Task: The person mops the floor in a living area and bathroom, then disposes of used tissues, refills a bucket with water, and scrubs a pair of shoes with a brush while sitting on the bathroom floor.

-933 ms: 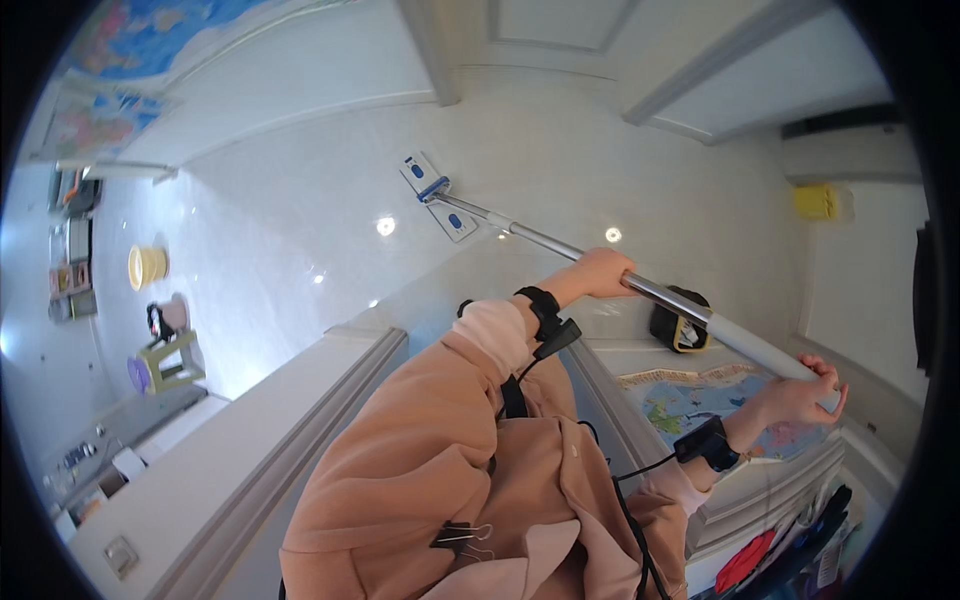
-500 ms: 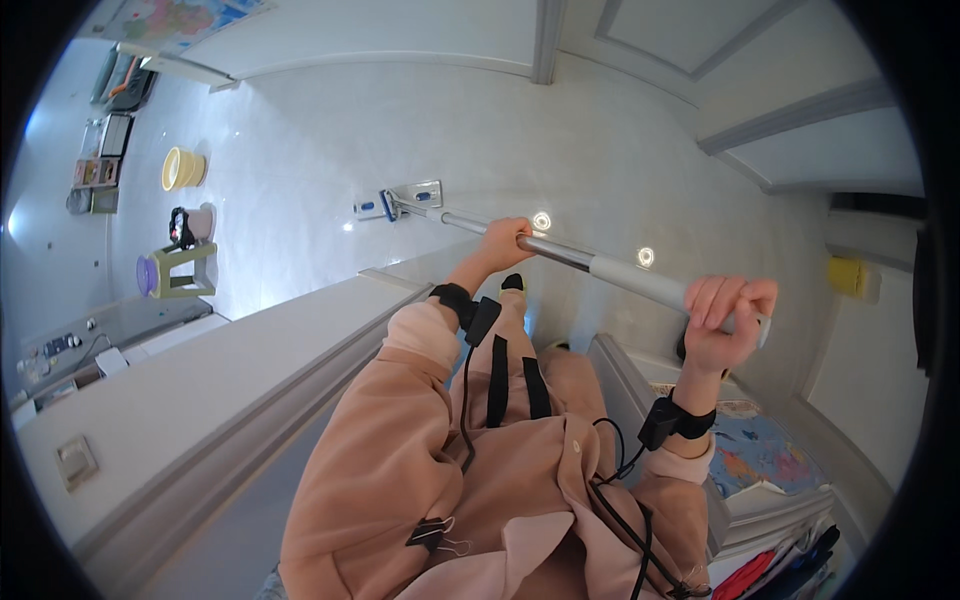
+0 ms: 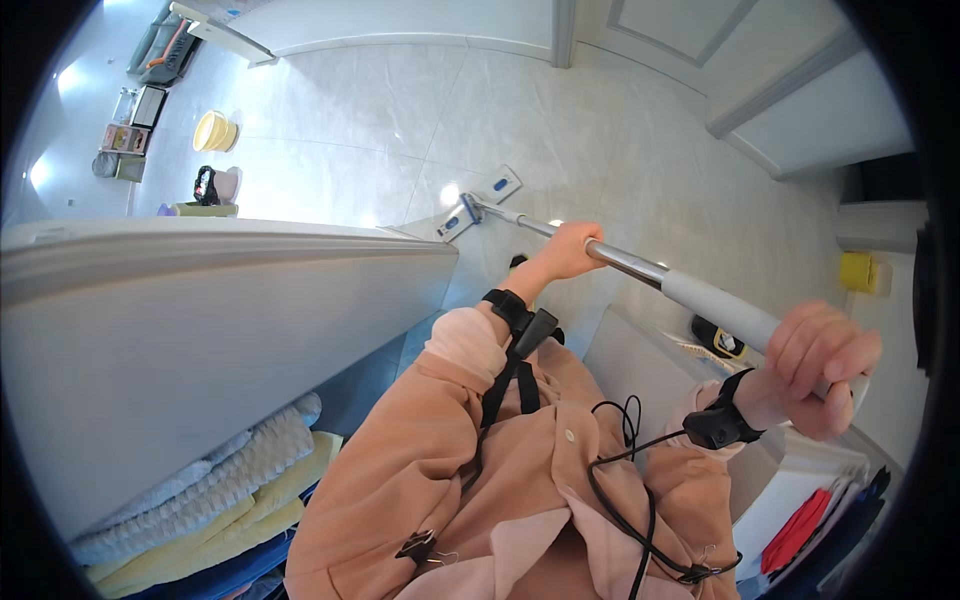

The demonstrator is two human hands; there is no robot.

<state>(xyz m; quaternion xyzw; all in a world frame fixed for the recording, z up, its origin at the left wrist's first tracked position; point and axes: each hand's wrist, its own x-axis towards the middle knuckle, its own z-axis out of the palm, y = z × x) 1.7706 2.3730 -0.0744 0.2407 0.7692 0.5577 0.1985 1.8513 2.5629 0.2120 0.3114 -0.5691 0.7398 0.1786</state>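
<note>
A flat mop (image 3: 630, 264) with a silver pole and a pale grey grip runs slantwise in front of me. My left hand (image 3: 572, 252) is wrapped round the metal part of its pole. Around the grip's near end, at the right, my right hand (image 3: 822, 366) is closed. The flat mop head (image 3: 464, 217), white and grey with blue parts, lies at an angle on the tiled floor, close to the end of a white wall. Both wrists carry black straps with small boxes, and a cable runs from the right one.
A white wall (image 3: 230, 330) stands at my left, with folded towels (image 3: 220, 490) below it. A yellow bucket (image 3: 214, 131) and a small bin (image 3: 216, 186) stand at far left. A dark shoe (image 3: 715, 335) lies near a cabinet at right. White doors line the far right.
My view has shifted, with the wall now filling the left side. The mop head has moved right and turned to a steeper slant. Both hands have moved right, still gripping the pole.
</note>
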